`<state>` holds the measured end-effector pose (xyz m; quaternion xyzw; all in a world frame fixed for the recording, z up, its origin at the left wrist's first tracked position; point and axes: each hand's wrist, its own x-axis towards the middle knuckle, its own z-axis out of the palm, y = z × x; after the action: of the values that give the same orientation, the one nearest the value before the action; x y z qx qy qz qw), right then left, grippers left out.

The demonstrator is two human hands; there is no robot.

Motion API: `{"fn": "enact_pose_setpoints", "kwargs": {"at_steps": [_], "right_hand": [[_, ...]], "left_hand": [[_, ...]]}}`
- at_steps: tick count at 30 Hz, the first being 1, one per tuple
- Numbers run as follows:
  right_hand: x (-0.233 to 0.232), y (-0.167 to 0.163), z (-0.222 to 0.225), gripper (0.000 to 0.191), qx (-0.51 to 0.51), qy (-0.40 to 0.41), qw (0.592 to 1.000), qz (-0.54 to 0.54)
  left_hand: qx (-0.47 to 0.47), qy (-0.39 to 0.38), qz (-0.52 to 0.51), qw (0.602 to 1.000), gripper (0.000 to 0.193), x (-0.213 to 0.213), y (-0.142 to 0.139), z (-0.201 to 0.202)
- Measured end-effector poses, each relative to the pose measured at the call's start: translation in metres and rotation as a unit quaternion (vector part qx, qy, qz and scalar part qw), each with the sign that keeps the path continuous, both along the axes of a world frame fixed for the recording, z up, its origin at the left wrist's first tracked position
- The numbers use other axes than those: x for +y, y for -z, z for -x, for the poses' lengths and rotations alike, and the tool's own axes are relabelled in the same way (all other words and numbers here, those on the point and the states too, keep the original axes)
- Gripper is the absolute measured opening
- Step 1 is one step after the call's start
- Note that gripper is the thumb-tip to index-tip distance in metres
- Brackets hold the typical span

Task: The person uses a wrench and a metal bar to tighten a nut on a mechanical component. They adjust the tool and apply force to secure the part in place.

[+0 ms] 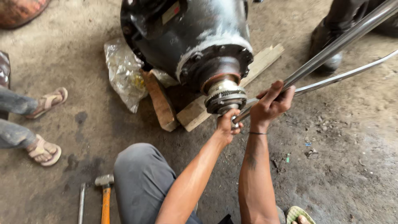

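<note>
So here the person is crouched on a dirty concrete floor (344, 166) in front of a big black axle housing (186, 37), which sits propped on a couple of wooden planks (195, 114) near the top middle of the floor. At the housing's front end there's a shiny toothed flange (226, 97) sticking out toward the camera.

Right hand (271, 103) is clamped around a long steel pipe (331, 47), fingers wrapped tight near its lower end. The pipe runs up and away to the top right corner. Just below it a thinner curved metal rod (344, 76) heads off the same way. Left hand (227, 124) is closed right under the flange where the pipe's end meets it, touching the metal there. Can't tell exactly what it's pinching because the fingers cover it. Both hands are close together but not touching.

Other stuff around: a crumpled plastic bag (123, 72) lies just left of the housing against the wood. A hammer with an orange handle (105, 195) lies at the bottom edge, left of the person's grey-trousered knee, with a thin metal bar (81, 203) beside it. 2 sandalled feet (45, 124) of someone else are at the left edge, and a dark boot (327, 37) stands at the top right.
</note>
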<state>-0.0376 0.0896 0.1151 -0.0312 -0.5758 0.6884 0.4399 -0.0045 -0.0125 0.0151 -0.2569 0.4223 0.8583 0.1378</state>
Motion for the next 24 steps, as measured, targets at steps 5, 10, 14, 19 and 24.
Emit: {"fn": "enact_pose_setpoints", "kwargs": {"at_steps": [5,10,14,19,24], "right_hand": [[0.001,0.002,0.001,0.035,-0.011,0.020,0.999,-0.028],[-0.007,0.012,-0.002,0.032,-0.048,0.007,0.998,-0.036],[-0.014,0.019,-0.008,0.033,-0.091,0.004,0.995,-0.039],[-0.014,0.026,-0.007,0.033,-0.119,0.021,0.991,-0.065],[-0.015,0.029,-0.005,0.033,-0.118,0.028,0.990,-0.067]], "left_hand": [[-0.020,0.004,-0.020,1.000,0.025,0.000,0.007,0.004],[-0.033,0.001,-0.014,0.999,0.025,0.001,0.009,0.005],[-0.017,0.006,-0.001,1.000,0.023,0.002,0.005,0.004],[-0.026,0.002,-0.002,1.000,0.018,0.002,-0.001,0.003],[-0.003,0.007,-0.006,1.000,0.012,0.003,-0.005,0.002]]}}
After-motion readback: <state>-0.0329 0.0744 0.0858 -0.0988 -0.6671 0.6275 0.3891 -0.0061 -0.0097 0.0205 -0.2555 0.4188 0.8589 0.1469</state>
